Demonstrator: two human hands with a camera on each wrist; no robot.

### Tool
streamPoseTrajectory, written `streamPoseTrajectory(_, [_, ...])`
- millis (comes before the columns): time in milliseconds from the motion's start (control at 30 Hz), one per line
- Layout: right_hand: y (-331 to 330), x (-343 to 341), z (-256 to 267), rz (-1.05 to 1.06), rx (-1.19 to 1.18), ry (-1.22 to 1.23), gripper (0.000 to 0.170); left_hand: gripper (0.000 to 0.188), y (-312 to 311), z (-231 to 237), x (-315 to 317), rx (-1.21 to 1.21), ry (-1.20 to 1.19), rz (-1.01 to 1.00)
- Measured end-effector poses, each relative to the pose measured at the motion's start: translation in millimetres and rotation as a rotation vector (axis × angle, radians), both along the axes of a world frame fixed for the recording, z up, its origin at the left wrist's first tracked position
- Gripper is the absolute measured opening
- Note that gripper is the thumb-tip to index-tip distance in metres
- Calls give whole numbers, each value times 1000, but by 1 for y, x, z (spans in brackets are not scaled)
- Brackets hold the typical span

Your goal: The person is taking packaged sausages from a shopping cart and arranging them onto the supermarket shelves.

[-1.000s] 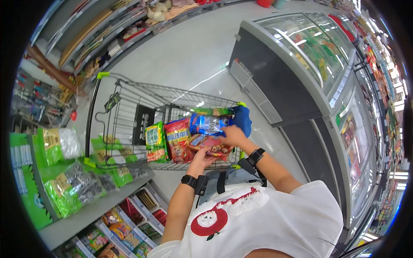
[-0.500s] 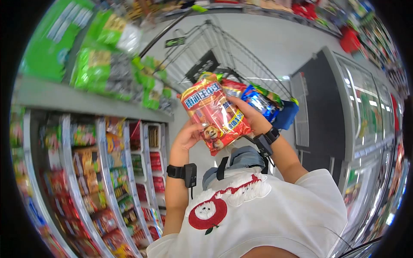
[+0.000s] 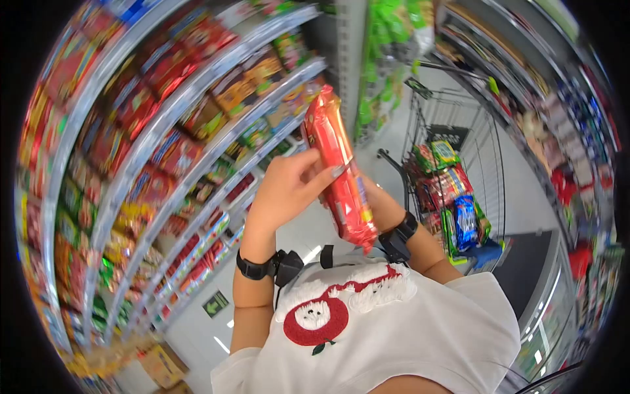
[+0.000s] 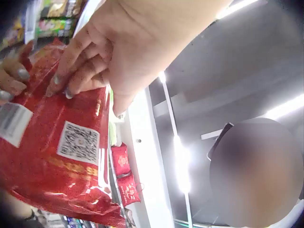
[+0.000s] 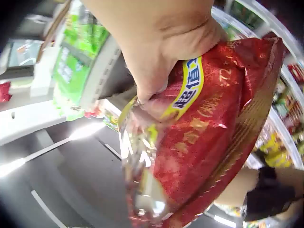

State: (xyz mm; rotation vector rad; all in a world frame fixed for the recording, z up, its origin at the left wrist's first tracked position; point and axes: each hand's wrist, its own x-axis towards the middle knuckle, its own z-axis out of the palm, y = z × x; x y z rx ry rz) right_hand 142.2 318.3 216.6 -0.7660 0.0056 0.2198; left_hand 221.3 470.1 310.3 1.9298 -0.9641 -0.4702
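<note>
Swung edge-on now, the glossy red plastic packet (image 3: 346, 200) sits clamped by left hand (image 3: 287, 187) and right hand (image 3: 383, 202), apparently being inspected; next needs steady turning.

I observe a two-handed grip. Left forearm (image 3: 252, 303): raised, hand end uppermost in the head view. Left hand (image 3: 289, 190): turned inward at the wrist; left thumb (image 3: 326, 177) extended, left fingers (image 4: 80, 61) bent, their tips pressing down. Right forearm (image 3: 428, 253): slanted inward, converging on the left. Right hand (image 3: 382, 202): partly hidden in the head view; right thumb (image 5: 152, 84) on one side of the grip, right fingertips (image 4: 23, 74) on the other.
</note>
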Motion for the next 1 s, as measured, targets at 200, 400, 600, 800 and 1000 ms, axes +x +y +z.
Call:
streamPoseTrajectory(200, [103,25,34,488,520,149,54,10,85,27,-14,-152,-63,271])
streamPoseTrajectory(400, [139,24,47,696,642,335,48,23,123,30,-28,-186,-270,323])
streamPoseTrajectory(600, [145,18,43,775,858,332,45,25,130,28,-39,-340,-354,310])
streamPoseTrajectory(800, [151,10,44,756,865,342,39,21,124,20,-41,-324,-594,251])
streamPoseTrajectory(1000, [151,-1,44,679,798,402,37,16,124,13,-41,-357,-576,200])
